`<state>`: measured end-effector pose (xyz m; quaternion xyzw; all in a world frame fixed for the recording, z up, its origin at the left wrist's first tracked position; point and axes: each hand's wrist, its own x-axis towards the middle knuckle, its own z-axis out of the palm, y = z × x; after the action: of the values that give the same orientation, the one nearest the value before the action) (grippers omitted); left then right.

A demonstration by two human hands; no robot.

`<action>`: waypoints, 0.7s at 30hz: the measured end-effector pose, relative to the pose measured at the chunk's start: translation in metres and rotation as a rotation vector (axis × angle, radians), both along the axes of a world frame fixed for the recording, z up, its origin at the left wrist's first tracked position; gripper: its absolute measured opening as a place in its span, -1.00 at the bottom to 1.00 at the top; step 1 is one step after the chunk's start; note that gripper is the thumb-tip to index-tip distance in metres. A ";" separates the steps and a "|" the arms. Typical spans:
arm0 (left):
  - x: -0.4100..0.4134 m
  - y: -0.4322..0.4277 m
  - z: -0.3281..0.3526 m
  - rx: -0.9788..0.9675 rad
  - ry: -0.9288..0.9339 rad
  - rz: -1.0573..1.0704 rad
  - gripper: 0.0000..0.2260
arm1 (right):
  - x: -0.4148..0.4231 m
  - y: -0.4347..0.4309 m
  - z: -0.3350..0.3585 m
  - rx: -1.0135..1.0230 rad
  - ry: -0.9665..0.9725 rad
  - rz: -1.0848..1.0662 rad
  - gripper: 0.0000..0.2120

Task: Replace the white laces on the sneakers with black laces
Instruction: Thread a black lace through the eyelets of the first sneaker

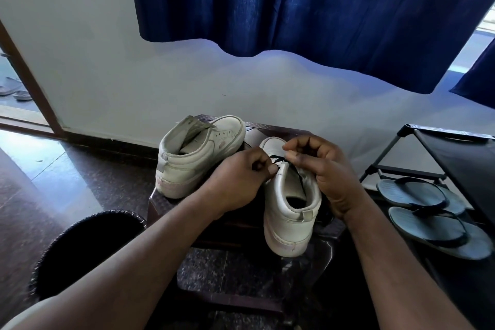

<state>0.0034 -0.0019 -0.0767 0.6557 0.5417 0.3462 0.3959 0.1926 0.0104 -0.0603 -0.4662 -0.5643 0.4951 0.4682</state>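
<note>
Two white high-top sneakers stand on a dark stool [163,205]. The left sneaker [197,154] has no lace in its eyelets and points away from me. The right sneaker [290,203] stands heel toward me, with a black lace [278,159] threaded across its lowest eyelets near the toe. My left hand [238,182] sits at the sneaker's left side, fingers curled, pinching at the lace beside the eyelets. My right hand [318,166] is curled over the right side, thumb and fingers pinching the lace. Where the lace ends run is hidden by my fingers.
A black bin [80,246] stands at the lower left beside the stool. A black shoe rack [455,158] at the right has a pair of grey flip-flops [431,214] under it. A blue curtain [308,2] hangs over the white wall behind. An open doorway lies far left.
</note>
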 end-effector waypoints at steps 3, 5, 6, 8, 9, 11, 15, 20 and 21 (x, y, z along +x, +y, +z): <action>0.003 0.000 0.001 -0.047 0.013 0.023 -0.83 | 0.002 -0.002 0.001 0.017 -0.049 -0.010 -0.83; 0.002 0.002 0.002 -0.068 0.060 0.050 -0.79 | 0.003 -0.001 0.000 0.030 -0.092 -0.085 -0.88; 0.001 0.002 0.003 -0.072 0.099 0.062 -0.78 | 0.003 -0.001 -0.001 0.029 -0.115 -0.129 -0.90; -0.001 0.002 0.005 -0.073 0.260 0.075 -0.81 | 0.001 0.002 -0.002 0.007 -0.148 -0.193 -0.92; -0.003 0.001 0.007 -0.065 0.375 0.071 -0.82 | 0.000 0.002 -0.003 -0.007 -0.168 -0.209 -0.90; -0.005 0.000 0.011 -0.061 0.551 0.051 -0.77 | -0.001 0.003 -0.003 -0.020 -0.214 -0.211 -0.88; -0.008 -0.002 0.024 -0.093 0.706 -0.061 -0.71 | -0.001 0.000 -0.001 0.008 -0.269 -0.204 -0.95; -0.014 0.000 0.012 -0.047 0.530 -0.016 -0.82 | -0.001 -0.002 0.002 0.066 -0.348 -0.243 -0.88; -0.014 0.001 0.008 -0.056 0.422 0.012 -0.81 | -0.001 -0.003 0.002 0.083 -0.374 -0.255 -0.88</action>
<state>-0.0109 -0.0014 -0.0691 0.6991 0.6258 0.1884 0.2900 0.1916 0.0078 -0.0582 -0.5979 -0.5975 0.3133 0.4329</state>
